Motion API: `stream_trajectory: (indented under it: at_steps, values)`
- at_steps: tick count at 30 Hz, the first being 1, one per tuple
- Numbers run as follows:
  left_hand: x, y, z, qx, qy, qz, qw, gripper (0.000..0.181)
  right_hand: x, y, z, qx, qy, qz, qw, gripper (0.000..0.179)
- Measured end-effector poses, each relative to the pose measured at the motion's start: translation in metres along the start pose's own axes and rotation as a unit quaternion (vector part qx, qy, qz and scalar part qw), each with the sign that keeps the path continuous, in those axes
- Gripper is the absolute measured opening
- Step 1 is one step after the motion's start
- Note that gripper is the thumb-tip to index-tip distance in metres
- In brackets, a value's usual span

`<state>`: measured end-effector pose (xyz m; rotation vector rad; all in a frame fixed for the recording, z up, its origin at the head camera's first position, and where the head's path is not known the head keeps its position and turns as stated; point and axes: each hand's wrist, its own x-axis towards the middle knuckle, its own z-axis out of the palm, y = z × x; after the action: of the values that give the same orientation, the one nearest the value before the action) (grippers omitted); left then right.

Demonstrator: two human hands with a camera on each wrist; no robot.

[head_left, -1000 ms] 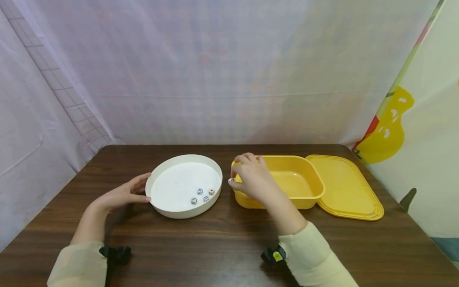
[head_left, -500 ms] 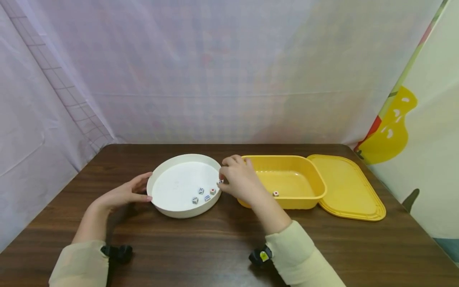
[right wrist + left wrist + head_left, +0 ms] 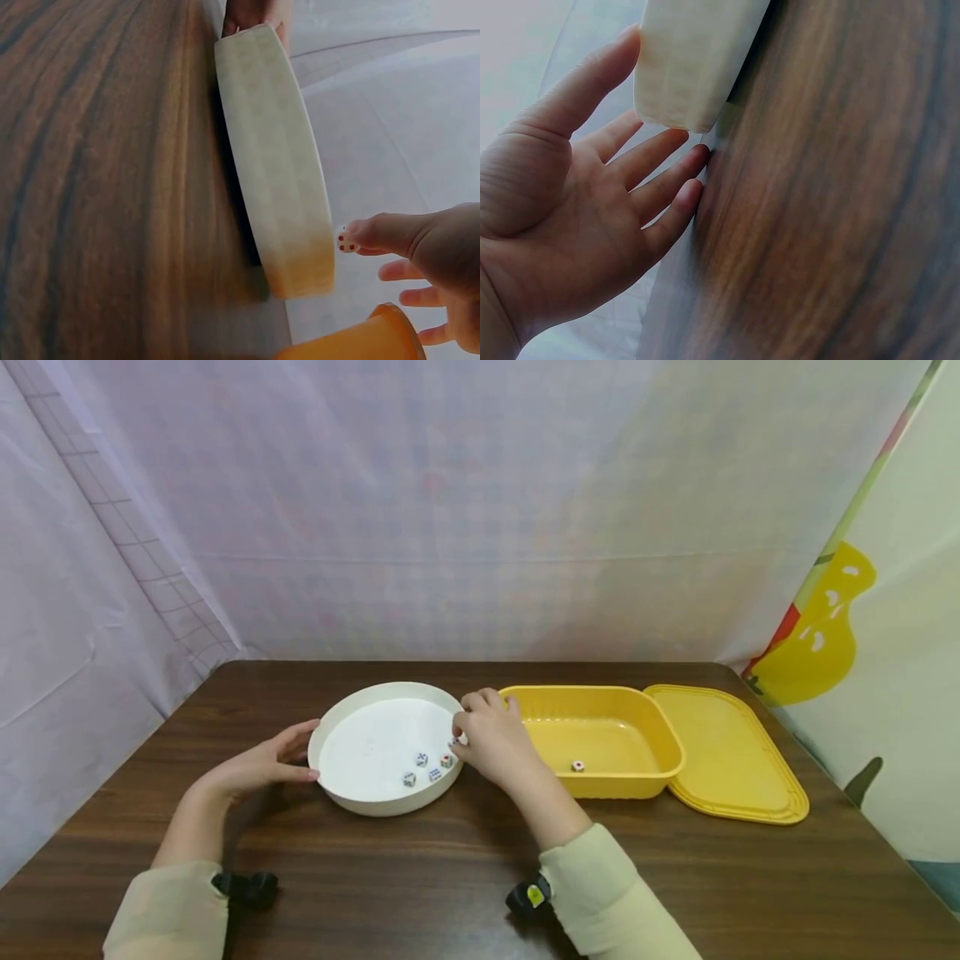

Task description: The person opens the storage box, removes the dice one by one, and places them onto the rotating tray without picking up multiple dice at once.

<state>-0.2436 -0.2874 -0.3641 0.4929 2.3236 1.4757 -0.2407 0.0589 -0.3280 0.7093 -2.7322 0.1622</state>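
Observation:
A white round tray (image 3: 360,735) holds several white dice (image 3: 422,760) with blue and red dots, grouped near its right side. At the tray's left rim rests my left hand (image 3: 258,768), fingers and thumb spread and fairly straight against the wall; the left wrist view shows its thumb and fingertips at the tray's outer side. My right hand (image 3: 498,739) is at the tray's right rim and pinches a die (image 3: 347,241) with red dots on the visible face. Another die (image 3: 577,766) lies inside the yellow rectangular box (image 3: 611,787), by its near wall.
The yellow box stands just right of the tray, partly behind my right hand. Its yellow lid (image 3: 727,752) lies flat farther right, against the box. All rest on a dark wooden table (image 3: 390,877), with a pale curtain (image 3: 450,527) behind its far edge.
My right hand has moved left with the die, from the box's left edge to the tray's right rim. The die in the box has come into view. My left hand stays at the tray.

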Motion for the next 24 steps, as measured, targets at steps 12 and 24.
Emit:
stream_trajectory:
  at_steps: [12, 24]
  values:
    - [0.000, 0.000, 0.001, 0.007, -0.004, 0.009, 0.9999, 0.092, 0.005, -0.002, 0.007, -0.018, 0.006, 0.005, 0.9998, 0.013]
    - [0.001, -0.003, 0.000, 0.001, -0.001, 0.001, 1.0000, 0.091, 0.007, 0.002, 0.014, -0.021, 0.000, 0.010, 0.9997, 0.012]
